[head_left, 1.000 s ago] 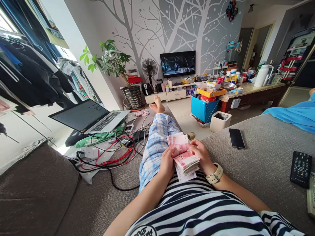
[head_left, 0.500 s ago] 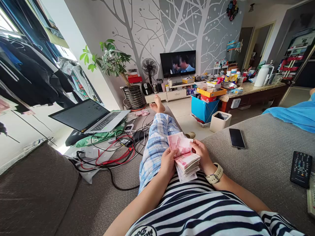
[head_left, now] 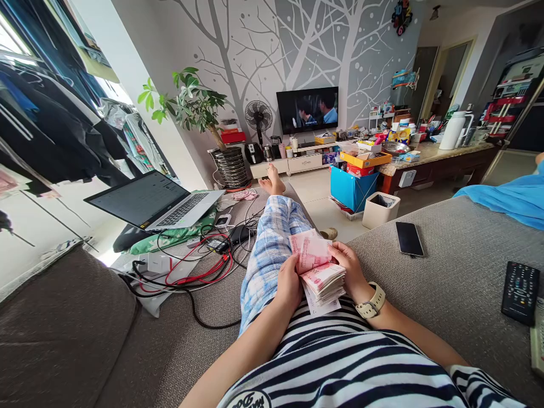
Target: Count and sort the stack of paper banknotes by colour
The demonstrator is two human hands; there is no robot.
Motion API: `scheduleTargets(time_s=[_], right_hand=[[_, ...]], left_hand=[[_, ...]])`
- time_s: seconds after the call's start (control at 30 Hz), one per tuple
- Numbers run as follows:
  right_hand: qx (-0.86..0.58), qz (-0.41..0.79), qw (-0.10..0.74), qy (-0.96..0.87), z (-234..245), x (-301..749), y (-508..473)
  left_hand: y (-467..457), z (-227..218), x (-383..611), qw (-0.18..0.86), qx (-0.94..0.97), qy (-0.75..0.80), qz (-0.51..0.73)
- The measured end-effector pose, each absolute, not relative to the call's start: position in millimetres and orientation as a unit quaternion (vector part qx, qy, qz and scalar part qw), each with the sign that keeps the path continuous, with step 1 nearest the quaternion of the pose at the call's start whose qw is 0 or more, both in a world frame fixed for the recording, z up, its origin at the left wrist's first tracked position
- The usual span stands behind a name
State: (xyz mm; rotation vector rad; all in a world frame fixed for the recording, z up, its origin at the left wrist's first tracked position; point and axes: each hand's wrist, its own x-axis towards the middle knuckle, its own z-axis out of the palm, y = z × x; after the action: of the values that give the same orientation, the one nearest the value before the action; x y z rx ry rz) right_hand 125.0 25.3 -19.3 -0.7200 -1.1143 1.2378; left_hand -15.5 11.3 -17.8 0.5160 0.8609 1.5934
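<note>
Over my lap a thick folded wad of pink banknotes [head_left: 325,283] is held between both hands. Several notes at its far side stand fanned up and away from me. My left hand [head_left: 289,282] is closed round the wad's left edge, with the thumb by the fold. The fingers of my right hand [head_left: 346,263] pinch the upper right edge of the raised notes; a cream watch [head_left: 372,301] is on that wrist. A paler note pokes out below the wad, against my striped shirt [head_left: 340,351]. The fingers beneath the notes are hidden.
To the left, an open laptop [head_left: 157,201] sits beside tangled cables [head_left: 212,266] and chargers. On the grey sofa to the right lie a phone [head_left: 409,238] and a remote control [head_left: 521,292]. Farther off are a beige bin [head_left: 380,212] and a cluttered table [head_left: 442,158].
My left thumb has drawn back toward the wad's left edge, showing more of the raised notes. My right hand has shifted slightly left. The television picture differs.
</note>
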Motion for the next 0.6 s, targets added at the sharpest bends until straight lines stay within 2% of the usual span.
scheduleTargets(time_s=[0.6], right_hand=[[-0.330,0.520,0.613,-0.495,-6,126,19]], left_hand=[[15,-21,-15,0.548,0.274,0.411,0.675]])
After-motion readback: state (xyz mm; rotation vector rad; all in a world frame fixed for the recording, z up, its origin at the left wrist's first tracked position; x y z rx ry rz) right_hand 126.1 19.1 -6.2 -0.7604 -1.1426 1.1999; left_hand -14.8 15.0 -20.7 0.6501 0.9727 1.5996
